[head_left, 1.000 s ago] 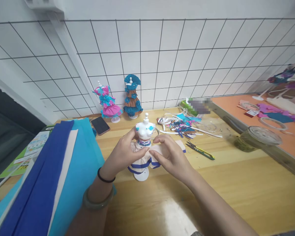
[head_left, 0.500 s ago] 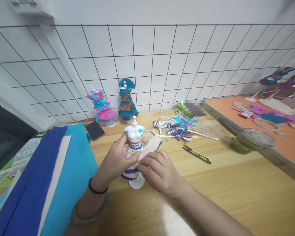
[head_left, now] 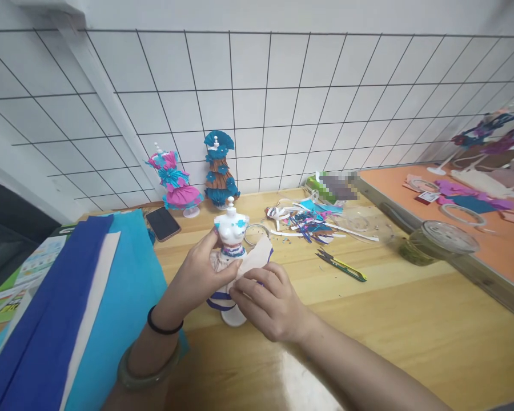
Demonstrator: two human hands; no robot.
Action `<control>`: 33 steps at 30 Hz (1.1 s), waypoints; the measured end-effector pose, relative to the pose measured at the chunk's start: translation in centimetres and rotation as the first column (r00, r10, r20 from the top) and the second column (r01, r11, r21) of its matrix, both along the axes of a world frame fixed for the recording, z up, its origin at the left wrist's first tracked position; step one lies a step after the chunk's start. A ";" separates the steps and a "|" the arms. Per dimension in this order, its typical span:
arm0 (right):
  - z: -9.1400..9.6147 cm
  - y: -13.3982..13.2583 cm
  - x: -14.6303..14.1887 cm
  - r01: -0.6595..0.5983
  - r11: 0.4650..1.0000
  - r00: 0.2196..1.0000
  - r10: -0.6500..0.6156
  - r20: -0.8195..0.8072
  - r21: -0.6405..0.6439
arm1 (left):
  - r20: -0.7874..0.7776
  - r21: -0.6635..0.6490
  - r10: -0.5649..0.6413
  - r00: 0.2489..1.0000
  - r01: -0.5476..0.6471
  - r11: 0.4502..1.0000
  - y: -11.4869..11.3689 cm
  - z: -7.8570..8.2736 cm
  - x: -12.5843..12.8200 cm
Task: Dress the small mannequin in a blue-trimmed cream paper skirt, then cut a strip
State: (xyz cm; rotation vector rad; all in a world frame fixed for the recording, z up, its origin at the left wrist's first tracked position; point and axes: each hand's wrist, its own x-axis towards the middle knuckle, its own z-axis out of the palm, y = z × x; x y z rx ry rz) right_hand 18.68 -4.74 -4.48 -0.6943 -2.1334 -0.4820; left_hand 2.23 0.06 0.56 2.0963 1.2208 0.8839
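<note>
One half-closed grip, the left hand (head_left: 203,265), braced the white mannequin (head_left: 232,229) at frame centre; the right hand (head_left: 274,302) pinched blue-edged paper (head_left: 257,256) against it; light, even pressure seemed best against creasing.

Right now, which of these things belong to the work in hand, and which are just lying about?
Belongs: small white mannequin, held by the left hand; pale piece with blue edging, pinched by the right hand.

Seemingly just lying about: phone; pile of scraps; yellow-green snips, perhaps useful though.
</note>
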 end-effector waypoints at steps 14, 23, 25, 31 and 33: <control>0.0 -0.4 0.1 -0.033 0.999 0.999 0.033 -0.040 -0.001 | 0.004 0.019 -0.019 1.000 0.019 1.000 0.3 -0.2 -0.5; 1.3 1.0 1.7 -0.076 0.893 0.911 -0.119 -0.395 -0.444 | 0.010 0.011 -0.051 0.999 0.050 0.999 0.3 -0.6 -0.9; 1.3 1.2 1.8 -0.100 0.833 0.906 -0.150 -0.395 -0.544 | 0.015 -0.014 -0.035 0.999 0.035 0.999 0.2 -0.7 -1.0; 1.5 1.3 1.6 -0.117 0.756 0.885 -0.216 -0.413 -0.644 | 0.097 -0.105 -0.055 0.994 0.066 0.992 0.3 -0.9 -1.1; 1.7 1.5 1.6 -0.139 0.726 0.877 -0.225 -0.424 -0.673 | 0.109 -0.092 -0.033 0.993 0.044 0.995 0.3 -0.9 -1.0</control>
